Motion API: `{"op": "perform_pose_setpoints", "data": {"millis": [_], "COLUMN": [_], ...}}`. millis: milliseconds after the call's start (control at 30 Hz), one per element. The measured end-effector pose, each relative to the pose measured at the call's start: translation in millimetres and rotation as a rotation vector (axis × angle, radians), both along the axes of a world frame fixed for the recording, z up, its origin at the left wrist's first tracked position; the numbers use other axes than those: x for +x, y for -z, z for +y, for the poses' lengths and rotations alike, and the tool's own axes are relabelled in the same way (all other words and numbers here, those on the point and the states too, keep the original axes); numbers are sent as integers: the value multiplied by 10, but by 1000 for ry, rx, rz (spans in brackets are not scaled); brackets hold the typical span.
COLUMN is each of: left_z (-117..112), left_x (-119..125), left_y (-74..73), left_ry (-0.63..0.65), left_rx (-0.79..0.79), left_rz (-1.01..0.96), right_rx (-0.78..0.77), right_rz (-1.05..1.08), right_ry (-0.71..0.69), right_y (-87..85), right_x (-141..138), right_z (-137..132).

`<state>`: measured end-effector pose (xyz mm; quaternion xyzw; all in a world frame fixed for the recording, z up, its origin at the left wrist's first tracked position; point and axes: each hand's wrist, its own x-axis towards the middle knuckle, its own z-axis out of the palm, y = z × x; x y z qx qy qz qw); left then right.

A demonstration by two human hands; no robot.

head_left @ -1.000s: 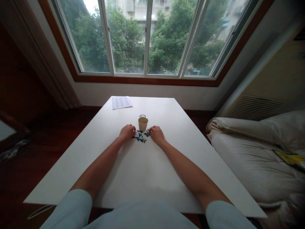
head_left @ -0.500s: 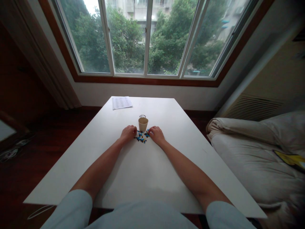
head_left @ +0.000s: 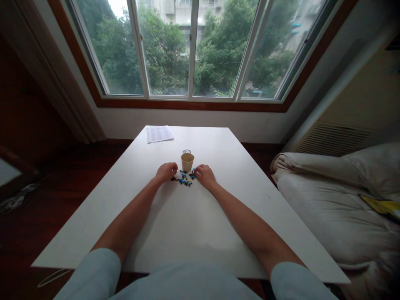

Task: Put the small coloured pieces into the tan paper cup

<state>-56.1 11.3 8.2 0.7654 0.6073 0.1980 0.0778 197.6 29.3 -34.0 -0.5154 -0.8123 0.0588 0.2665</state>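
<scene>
A small tan paper cup (head_left: 187,161) stands upright near the middle of the white table (head_left: 193,216). Just in front of it lies a scatter of several tiny blue, black and yellow pieces (head_left: 185,179). My left hand (head_left: 166,171) rests on the table at the left edge of the scatter, fingers curled in. My right hand (head_left: 204,175) rests at the right edge of the scatter, fingers curled down onto the pieces. What either hand holds is too small to make out. A small metal ring (head_left: 186,151) lies just behind the cup.
A printed sheet of paper (head_left: 159,133) lies at the table's far left corner. A bed with pale bedding (head_left: 337,196) stands close to the table's right side. A wide window (head_left: 193,50) fills the far wall. Dark wooden floor lies left of the table.
My left hand went forward toward the cup, then drew back a little to the left of the pieces. My right hand has hardly moved.
</scene>
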Motion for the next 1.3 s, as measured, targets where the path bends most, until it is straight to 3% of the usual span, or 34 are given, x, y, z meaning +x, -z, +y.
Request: {"op": "perform_pose_setpoints", "data": {"millis": [267, 433, 667, 933, 1300], "left_z": [97, 121, 77, 56, -109], "left_x": [-246, -297, -153, -97, 173], "left_y": [-70, -41, 23, 71, 10], "left_ry": [75, 108, 144, 72, 146], "left_rx": [-40, -148, -111, -55, 50], "left_rz": [23, 50, 84, 144, 103], "right_rx": [4, 7, 11, -11, 6], "right_rz": [-1, -7, -22, -26, -13], "right_ry": [-1, -4, -9, -1, -4], "right_y": [-7, -6, -13, -22, -39], "right_x": [8, 15, 20, 1, -12], "right_z": [-8, -11, -7, -11, -36]}}
